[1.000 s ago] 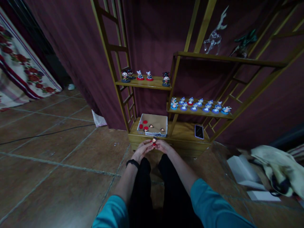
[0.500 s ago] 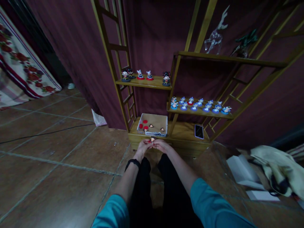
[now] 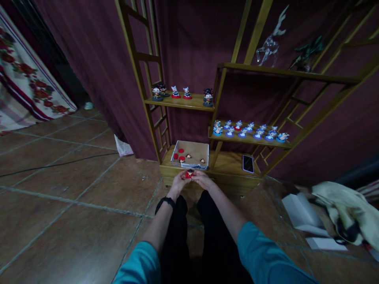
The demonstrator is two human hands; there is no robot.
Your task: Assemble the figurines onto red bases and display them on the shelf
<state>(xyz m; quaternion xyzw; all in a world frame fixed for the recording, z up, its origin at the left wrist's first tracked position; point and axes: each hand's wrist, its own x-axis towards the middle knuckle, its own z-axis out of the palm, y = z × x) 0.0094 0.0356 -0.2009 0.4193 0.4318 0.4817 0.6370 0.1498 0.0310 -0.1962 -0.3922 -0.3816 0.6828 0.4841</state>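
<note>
Between my two hands is a small figurine (image 3: 190, 173) with dark hair and a red base. The fingers of my left hand (image 3: 179, 183) are closed on its left side, and those of my right hand (image 3: 203, 180) pinch it from the right. Just beyond them, a shallow cardboard box (image 3: 197, 146) sits on the low shelf. Inside the box lie red discs (image 3: 181, 150) and several small dark-haired figurine parts (image 3: 202, 160). Exactly where each fingertip meets the figurine is too small to make out.
A wooden display stand (image 3: 189, 104) holds several figurines on its left shelf, and more blue-based figurines (image 3: 242, 133) on the right one. A phone (image 3: 248, 163) lies on the bottom shelf. Above stands a clear deer ornament (image 3: 269, 49). White boxes (image 3: 303, 215) rest on the floor at right.
The figurine has been turned between my fingers, so more red faces the camera now. Both hands stay in nearly the same place, and the box contents look the same.
</note>
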